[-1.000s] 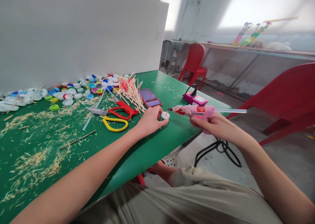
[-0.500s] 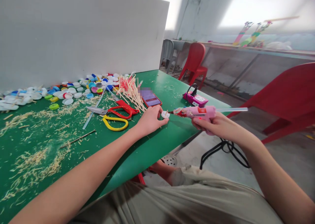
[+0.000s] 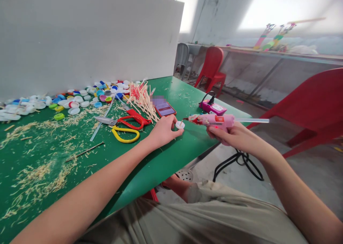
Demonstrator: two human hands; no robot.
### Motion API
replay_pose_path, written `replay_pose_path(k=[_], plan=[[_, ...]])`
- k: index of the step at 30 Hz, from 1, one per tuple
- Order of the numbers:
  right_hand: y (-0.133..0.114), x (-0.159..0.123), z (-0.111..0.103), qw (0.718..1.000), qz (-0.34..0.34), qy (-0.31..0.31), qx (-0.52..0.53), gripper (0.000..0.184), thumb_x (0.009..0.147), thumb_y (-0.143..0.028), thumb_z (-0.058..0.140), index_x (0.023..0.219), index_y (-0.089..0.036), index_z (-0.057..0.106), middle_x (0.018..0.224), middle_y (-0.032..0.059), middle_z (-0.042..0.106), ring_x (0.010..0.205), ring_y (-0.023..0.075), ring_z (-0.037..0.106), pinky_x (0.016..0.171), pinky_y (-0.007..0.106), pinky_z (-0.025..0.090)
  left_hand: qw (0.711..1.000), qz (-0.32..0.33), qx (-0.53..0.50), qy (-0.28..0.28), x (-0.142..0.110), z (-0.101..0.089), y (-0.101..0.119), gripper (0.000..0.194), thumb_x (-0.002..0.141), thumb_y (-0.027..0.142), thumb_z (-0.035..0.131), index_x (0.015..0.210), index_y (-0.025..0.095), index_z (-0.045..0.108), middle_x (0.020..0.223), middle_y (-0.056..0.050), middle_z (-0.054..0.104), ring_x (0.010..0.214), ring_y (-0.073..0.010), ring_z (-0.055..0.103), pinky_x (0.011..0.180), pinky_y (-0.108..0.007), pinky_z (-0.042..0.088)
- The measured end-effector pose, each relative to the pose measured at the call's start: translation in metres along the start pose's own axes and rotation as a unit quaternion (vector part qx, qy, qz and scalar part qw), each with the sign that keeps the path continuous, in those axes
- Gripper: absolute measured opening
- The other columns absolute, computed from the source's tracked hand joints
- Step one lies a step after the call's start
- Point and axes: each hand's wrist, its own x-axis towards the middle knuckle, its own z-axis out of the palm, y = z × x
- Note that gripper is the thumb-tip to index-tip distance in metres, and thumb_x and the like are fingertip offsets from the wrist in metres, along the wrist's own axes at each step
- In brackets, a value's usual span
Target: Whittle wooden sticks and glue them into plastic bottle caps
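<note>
Between the thumb and fingers of my left hand [image 3: 164,131] is a white bottle cap [image 3: 179,125], with a short wooden stick standing in it. My right hand [image 3: 227,131] is wrapped round a pink hot glue gun [image 3: 214,120], a clear glue stick [image 3: 252,120] poking out of its back. The gun's nozzle points left, just beside the cap and the little stick. Left of my left hand lie scissors [image 3: 125,133] with one red and one yellow handle. Behind that hand rest a phone [image 3: 164,107] and a pile of wooden sticks [image 3: 143,101].
Many coloured bottle caps [image 3: 85,97] lie along a white partition [image 3: 88,40]. Wood shavings [image 3: 40,174] and a thin metal rod [image 3: 85,152] are on the green table [image 3: 139,190]. A magenta power socket [image 3: 213,108] sits near the right edge; a red chair [image 3: 316,104] stands beyond.
The glue gun's tip has risen slightly, off the stick in the cap. The black cord below has swung left. My left hand and the cap have stayed put.
</note>
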Motion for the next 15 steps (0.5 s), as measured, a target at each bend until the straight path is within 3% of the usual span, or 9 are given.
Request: replay_pose_path(k=[10,15], plan=[[-0.0112,-0.0028,-0.0018,0.999,0.01,-0.036,0.013,0.063,0.077,-0.077,0.041,0.074,-0.017,0.06,0.068,0.0033,0.056,0.053,0.0124,0.045,0.05,0.029,0.039,1.0,-0.001,0.008,-0.001,0.0003,0.0006,-0.0006,0.02,0.076,0.03,0.064,0.08,0.019,0.047,0.074,0.002,0.052,0.072,-0.0138,0.048,0.065,-0.027,0.035],[-0.008,-0.0003,-0.0019,0.999,0.03,-0.017,-0.015,0.064,0.078,-0.077,0.039,0.072,-0.017,0.06,0.057,0.0007,0.048,0.053,0.0133,0.043,0.05,0.029,0.036,1.0,0.007,0.008,0.0,0.0006,0.0011,-0.0022,0.02,0.076,0.031,0.064,0.08,0.02,0.048,0.075,0.002,0.053,0.073,-0.014,0.049,0.066,-0.027,0.036]])
